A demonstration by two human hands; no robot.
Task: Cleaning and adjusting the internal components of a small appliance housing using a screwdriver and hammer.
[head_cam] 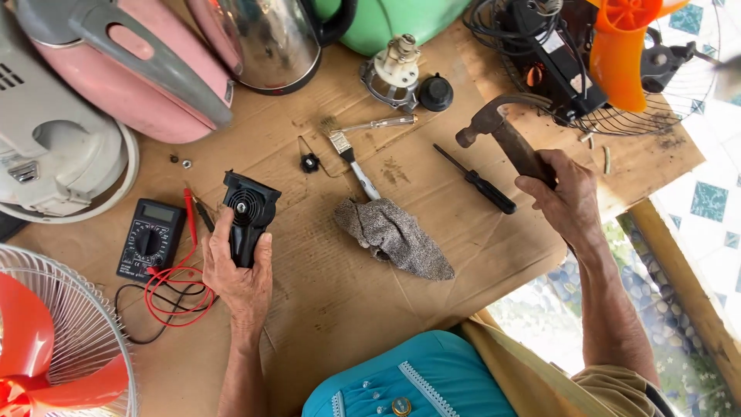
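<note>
gripping black fan motor housing (248,216), hammer (505,139) raised.

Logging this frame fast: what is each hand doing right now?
Left hand: closed around a black fan motor housing.
Right hand: closed on a hammer, raised.

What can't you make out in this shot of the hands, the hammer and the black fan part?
Head view only:
- Hammer: handle end hidden inside the right hand.
- Black fan part: lower end covered by the left hand and its fingers.
- Multimeter: dial markings too small to tell.
- Small nuts: too tiny to tell their kind.
- Red fan: cut off by the left and bottom edges.
</note>
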